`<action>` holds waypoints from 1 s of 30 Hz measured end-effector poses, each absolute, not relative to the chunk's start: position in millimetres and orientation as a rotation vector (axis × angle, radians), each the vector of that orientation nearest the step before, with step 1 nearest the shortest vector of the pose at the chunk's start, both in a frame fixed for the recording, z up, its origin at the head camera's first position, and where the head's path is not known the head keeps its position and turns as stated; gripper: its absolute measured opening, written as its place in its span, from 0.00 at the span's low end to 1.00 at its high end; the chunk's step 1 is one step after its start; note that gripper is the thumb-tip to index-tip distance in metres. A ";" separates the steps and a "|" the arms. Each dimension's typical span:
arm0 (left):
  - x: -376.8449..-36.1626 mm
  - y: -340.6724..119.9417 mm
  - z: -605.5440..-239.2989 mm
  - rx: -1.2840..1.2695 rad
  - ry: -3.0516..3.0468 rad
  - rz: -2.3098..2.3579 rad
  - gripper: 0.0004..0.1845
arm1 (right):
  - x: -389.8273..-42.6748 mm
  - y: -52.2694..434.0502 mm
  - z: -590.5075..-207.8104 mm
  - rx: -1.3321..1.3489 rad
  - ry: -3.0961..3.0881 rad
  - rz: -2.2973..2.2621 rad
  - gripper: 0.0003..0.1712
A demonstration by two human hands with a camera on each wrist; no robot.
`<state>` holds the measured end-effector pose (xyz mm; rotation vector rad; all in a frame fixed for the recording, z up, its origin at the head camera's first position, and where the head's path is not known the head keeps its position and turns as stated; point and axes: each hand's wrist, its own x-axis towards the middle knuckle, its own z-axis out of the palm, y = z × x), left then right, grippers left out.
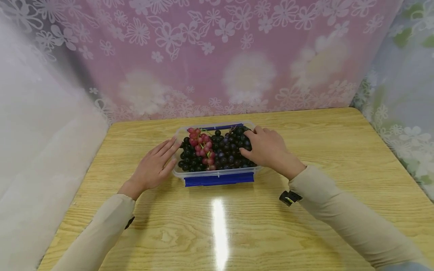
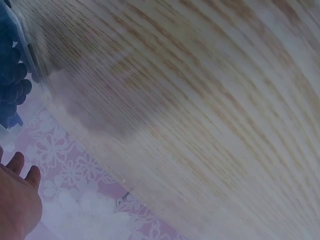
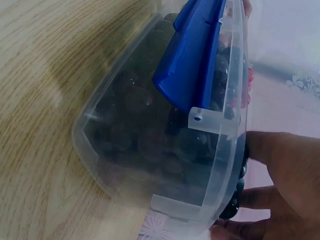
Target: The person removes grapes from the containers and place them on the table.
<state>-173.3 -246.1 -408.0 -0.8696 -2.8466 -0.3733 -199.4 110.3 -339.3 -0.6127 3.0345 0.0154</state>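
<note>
A clear plastic container (image 1: 217,174) with blue side clips holds a bunch of red grapes (image 1: 202,145) between bunches of dark grapes (image 1: 230,150). My left hand (image 1: 154,163) has its fingers extended, their tips at the container's left rim; in the left wrist view only part of this hand (image 2: 17,202) shows at the lower left. At the right end, my right hand (image 1: 266,146) holds dark grapes at the top of the pile, thumb and fingers bent around them. The right wrist view shows this hand (image 3: 285,185) over the rim, its fingertips partly hidden among the grapes.
The container stands on a wood-grain table (image 1: 183,222), near its back edge. Behind hangs a pink floral cloth (image 1: 203,56). A white sheet (image 1: 40,124) is at the left and a pale floral cloth (image 1: 407,94) at the right. A blue clip (image 1: 220,179) faces the front.
</note>
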 end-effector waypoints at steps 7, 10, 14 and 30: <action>-174.1 -244.9 -406.0 -0.869 -2.844 -0.384 0.30 | -200.2 103.0 -337.0 -0.610 3.048 0.052 0.33; -173.7 -245.4 -406.0 -0.870 -2.840 -0.389 0.30 | -200.5 100.1 -336.1 -0.631 3.059 0.079 0.29; -172.1 -246.0 -407.2 -0.866 -2.833 -0.402 0.30 | -200.9 98.3 -337.3 -0.657 3.078 0.086 0.26; -171.2 -244.8 -407.8 -0.859 -2.834 -0.399 0.29 | -198.5 112.8 -342.5 -0.700 3.150 -0.287 0.30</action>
